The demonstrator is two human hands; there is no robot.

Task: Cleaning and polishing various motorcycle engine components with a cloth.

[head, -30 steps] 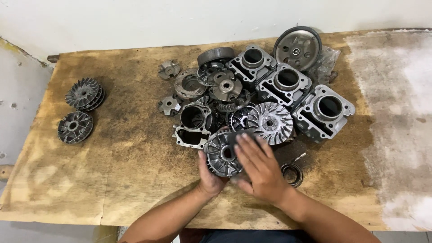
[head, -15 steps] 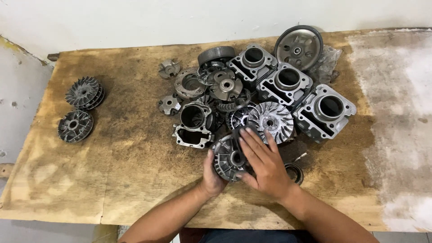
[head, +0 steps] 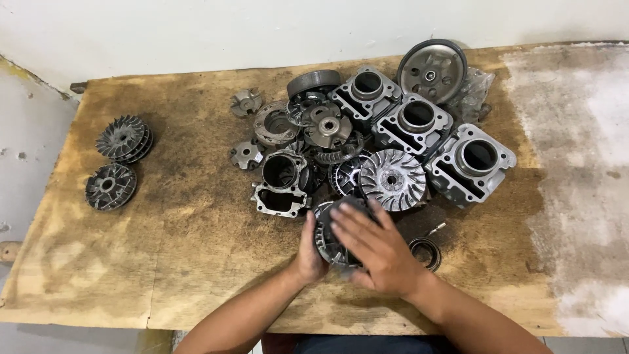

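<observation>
grey finned pulley [head: 331,233] sits held between left hand [head: 308,252] and right hand [head: 380,252]; two finned discs [head: 116,160] lie sorted far left on the counter [head: 196,262], the heap [head: 367,137] remains.

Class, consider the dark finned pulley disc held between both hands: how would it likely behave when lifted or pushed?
The finned disc looks like cast metal, so probably stiff and heavy for its size. Left hand and right hand both grip it, hinting at weight. Being round, it might roll on edge; its grimy surface may be slippery.
</observation>
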